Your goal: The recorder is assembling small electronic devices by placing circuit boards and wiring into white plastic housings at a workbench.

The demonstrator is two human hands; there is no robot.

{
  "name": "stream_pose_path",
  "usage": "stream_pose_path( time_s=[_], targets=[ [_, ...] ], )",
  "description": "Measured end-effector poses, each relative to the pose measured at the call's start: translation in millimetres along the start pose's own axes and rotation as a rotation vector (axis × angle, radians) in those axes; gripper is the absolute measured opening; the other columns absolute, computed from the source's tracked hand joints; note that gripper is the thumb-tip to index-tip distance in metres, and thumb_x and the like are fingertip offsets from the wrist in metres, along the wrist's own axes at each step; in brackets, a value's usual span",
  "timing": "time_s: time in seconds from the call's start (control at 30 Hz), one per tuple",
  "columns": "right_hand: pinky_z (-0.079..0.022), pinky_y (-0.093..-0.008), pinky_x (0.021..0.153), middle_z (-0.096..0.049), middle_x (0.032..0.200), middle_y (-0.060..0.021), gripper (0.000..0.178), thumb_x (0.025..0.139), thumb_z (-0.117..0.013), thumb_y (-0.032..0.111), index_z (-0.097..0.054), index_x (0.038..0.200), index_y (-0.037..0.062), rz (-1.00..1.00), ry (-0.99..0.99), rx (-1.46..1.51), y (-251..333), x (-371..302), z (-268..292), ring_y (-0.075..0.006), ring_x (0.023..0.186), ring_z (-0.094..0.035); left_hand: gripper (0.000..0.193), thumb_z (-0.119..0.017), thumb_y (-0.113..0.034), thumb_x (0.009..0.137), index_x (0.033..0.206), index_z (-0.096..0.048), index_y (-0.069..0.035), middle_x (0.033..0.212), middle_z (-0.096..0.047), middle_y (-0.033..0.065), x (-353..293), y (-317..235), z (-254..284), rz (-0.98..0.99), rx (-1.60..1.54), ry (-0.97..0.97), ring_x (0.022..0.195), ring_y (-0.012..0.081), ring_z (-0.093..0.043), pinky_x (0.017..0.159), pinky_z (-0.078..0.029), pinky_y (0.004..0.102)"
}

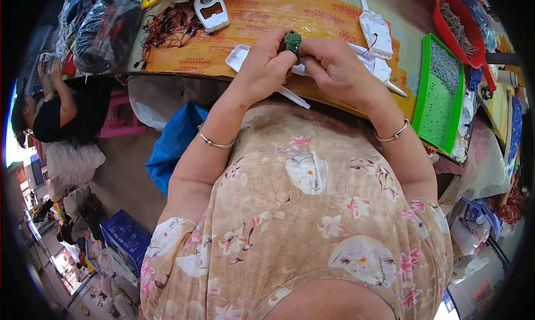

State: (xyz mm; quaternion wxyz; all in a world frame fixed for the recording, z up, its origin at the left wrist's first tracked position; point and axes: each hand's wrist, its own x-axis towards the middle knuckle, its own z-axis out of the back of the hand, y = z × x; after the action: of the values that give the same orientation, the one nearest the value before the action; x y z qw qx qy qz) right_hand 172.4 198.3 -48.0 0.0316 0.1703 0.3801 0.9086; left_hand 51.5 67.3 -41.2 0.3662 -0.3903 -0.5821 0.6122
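A small green circuit board (292,42) stands upright between my two hands over the table's near edge. The thumb and fingers of my left hand (264,63) pinch its left side. My right hand (334,68) is closed close against the board's right side; what its curled fingers hold, if anything, is hidden. Beneath my hands lies a white plastic casing (238,57), partly covered by them. Another white casing part (375,34) with thin wires rests just beyond my right hand.
Red and black wired parts (170,30) lie in a heap at the far left, beside a white housing with a window (212,12). On the right are a green tray (437,111) of small metal pieces and a red scoop (460,27) of screws. Another person (61,105) works at left.
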Motion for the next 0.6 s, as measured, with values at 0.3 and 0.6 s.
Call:
stream_pose_path(
  time_s=[0.3, 0.6],
  targets=[
    [-0.038, -0.023, 0.059, -0.048, 0.071, 0.0018, 0.01, 0.09, -0.053, 0.01, -0.057, 0.089, 0.0008, -0.207, 0.039, 0.249, 5, 8, 13, -0.0076, 0.068, -0.044, 0.03, -0.052, -0.002, 0.081, 0.109, -0.06, 0.001, 0.071, -0.059, 0.0006, -23, -30, 42, 0.082, -0.265, 0.046, 0.052, 0.0042, -0.051, 0.046, -0.036, 0.0188],
    [-0.03, -0.0188, 0.049, -0.047, 0.066, 0.0065, 0.01, 0.092, -0.056, 0.01, -0.06, 0.087, 0.0024, -0.24, -0.139, 0.249, -15, 4, 0, -0.0016, 0.056, -0.038, 0.028, -0.052, -0.003, 0.082, 0.108, -0.062, 0.003, 0.074, -0.061, 0.0077, -110, -54, 200, -0.176, 0.019, -0.504, 0.054, 0.0071, -0.051, 0.051, -0.044, 0.0184]
  ],
)
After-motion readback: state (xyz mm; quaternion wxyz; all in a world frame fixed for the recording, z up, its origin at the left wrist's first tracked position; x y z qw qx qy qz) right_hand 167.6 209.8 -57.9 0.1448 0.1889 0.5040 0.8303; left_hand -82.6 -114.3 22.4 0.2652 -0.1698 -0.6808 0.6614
